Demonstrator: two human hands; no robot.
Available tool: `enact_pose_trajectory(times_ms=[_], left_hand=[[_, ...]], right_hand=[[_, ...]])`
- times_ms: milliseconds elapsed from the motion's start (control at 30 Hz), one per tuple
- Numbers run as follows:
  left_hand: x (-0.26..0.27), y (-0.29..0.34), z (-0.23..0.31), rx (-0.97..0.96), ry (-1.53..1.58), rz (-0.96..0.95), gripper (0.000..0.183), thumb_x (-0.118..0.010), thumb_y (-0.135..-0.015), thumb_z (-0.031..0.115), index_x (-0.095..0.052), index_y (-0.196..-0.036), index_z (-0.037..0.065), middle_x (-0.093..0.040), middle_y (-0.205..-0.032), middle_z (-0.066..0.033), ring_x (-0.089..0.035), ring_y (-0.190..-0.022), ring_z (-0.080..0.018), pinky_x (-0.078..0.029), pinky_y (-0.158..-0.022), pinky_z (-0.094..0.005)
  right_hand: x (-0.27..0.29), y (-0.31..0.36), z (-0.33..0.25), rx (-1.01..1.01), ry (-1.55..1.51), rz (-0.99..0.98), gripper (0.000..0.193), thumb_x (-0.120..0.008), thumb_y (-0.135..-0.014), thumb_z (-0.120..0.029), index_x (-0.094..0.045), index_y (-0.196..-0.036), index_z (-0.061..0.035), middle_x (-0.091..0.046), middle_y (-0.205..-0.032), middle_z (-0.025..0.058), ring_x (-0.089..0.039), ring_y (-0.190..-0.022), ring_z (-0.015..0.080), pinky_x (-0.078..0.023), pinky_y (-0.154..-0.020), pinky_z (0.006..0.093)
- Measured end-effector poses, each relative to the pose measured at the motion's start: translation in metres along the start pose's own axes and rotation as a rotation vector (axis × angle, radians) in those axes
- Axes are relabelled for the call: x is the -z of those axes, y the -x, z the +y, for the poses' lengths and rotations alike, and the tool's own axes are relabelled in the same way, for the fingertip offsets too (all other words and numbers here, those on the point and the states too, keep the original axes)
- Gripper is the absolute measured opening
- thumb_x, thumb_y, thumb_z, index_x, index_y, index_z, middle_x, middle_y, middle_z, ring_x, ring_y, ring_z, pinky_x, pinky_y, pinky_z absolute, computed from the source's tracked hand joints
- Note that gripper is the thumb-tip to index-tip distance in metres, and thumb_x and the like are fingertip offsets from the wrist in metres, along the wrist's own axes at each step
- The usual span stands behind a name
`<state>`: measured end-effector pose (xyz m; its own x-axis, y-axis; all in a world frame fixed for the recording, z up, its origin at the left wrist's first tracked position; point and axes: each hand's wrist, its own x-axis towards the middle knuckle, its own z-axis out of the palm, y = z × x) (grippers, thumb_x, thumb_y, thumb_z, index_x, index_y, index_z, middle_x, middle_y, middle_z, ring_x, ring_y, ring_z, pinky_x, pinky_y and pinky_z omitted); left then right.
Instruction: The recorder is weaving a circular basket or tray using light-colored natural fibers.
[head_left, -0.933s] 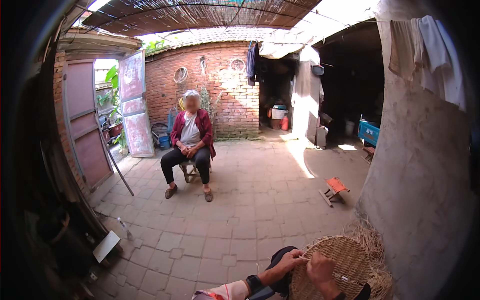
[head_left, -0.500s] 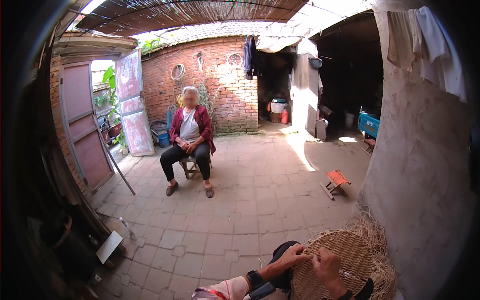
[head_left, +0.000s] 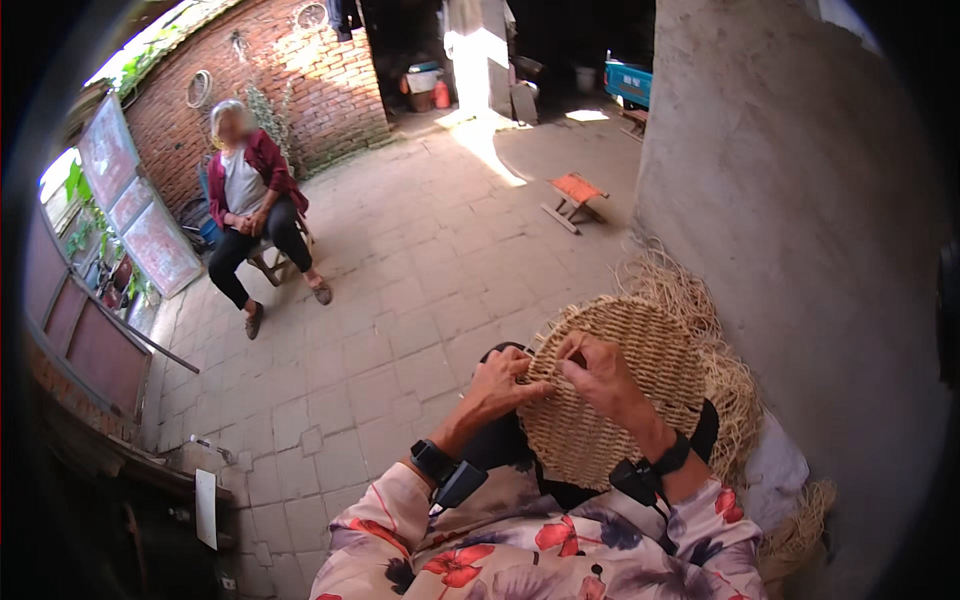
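A round woven straw mat (head_left: 650,345) rests across my lap, tilted, with short strand ends sticking out along its left rim. My left hand (head_left: 500,388) grips that left rim, thumb lying over the top face and fingers partly hidden at the edge. Close beside it, my right hand (head_left: 605,380) is closed in a pinch over the upper left part of the mat. Whatever is between those fingertips is too small to make out. Behind and right of the mat lies a heap of loose straw strands (head_left: 735,400).
A seated person (head_left: 250,195) with hands together is across the paved yard (head_left: 400,300). An orange-topped folding stool (head_left: 578,188) stands ahead. A plastered wall (head_left: 790,200) rises at my right. A white cloth (head_left: 778,465) and more straw (head_left: 805,515) lie beside me.
My view has tilted down and turned right, so the mat and both forearms show more fully. Both hands remain at the mat's left side, the right one still pinching.
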<state>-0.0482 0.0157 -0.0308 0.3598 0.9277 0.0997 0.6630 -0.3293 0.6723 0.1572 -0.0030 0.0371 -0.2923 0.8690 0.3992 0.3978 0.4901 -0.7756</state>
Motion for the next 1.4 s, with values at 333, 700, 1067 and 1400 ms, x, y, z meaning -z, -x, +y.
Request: enact_pose_trajectory(times_ms=[333, 700, 1067, 1400], left_hand=[[-0.001, 0.003, 0.013, 0.224, 0.803, -0.065, 0.031, -0.074, -0.079, 0.021, -0.071, -0.100, -0.002, -0.065, -0.096, -0.0043, -0.060, -0.087, -0.0122, -0.047, -0.078, -0.0275], [0.001, 0.000, 0.019, 0.294, 0.640, -0.122, 0.027, -0.071, -0.084, 0.022, -0.068, -0.101, 0.000, -0.067, -0.091, 0.0006, -0.059, -0.085, -0.0069, -0.046, -0.075, -0.0236], [0.018, 0.011, 0.015, -0.219, 0.527, -0.136, 0.028, -0.043, -0.097, 0.011, -0.064, -0.114, 0.002, -0.070, -0.108, -0.0123, -0.063, -0.105, -0.0309, -0.039, -0.102, -0.0433], [0.014, -0.005, -0.030, -0.775, 0.275, -0.121, 0.031, -0.051, -0.091, 0.001, -0.063, -0.120, 0.000, -0.066, -0.119, -0.0192, -0.060, -0.112, -0.0365, -0.045, -0.097, -0.0450]], right_hand=[[-0.008, 0.009, 0.012, 0.233, 0.315, 0.024, 0.009, -0.058, -0.079, -0.001, -0.061, -0.087, -0.0044, -0.060, -0.084, 0.0133, -0.061, -0.084, 0.0347, -0.050, -0.074, 0.0441], [-0.019, 0.016, 0.010, 0.339, 0.329, 0.034, 0.011, -0.060, -0.079, 0.002, -0.058, -0.089, -0.0013, -0.060, -0.083, 0.0154, -0.061, -0.082, 0.0349, -0.050, -0.071, 0.0445], [-0.012, 0.043, 0.017, 0.268, 0.596, 0.102, 0.011, -0.064, -0.072, 0.000, -0.058, -0.081, -0.0032, -0.054, -0.082, 0.0121, -0.057, -0.083, 0.0303, -0.052, -0.071, 0.0402], [-0.016, 0.041, 0.012, 0.230, 0.591, 0.070, 0.008, -0.063, -0.075, -0.001, -0.056, -0.079, -0.0020, -0.052, -0.087, 0.0134, -0.056, -0.087, 0.0305, -0.051, -0.074, 0.0404]])
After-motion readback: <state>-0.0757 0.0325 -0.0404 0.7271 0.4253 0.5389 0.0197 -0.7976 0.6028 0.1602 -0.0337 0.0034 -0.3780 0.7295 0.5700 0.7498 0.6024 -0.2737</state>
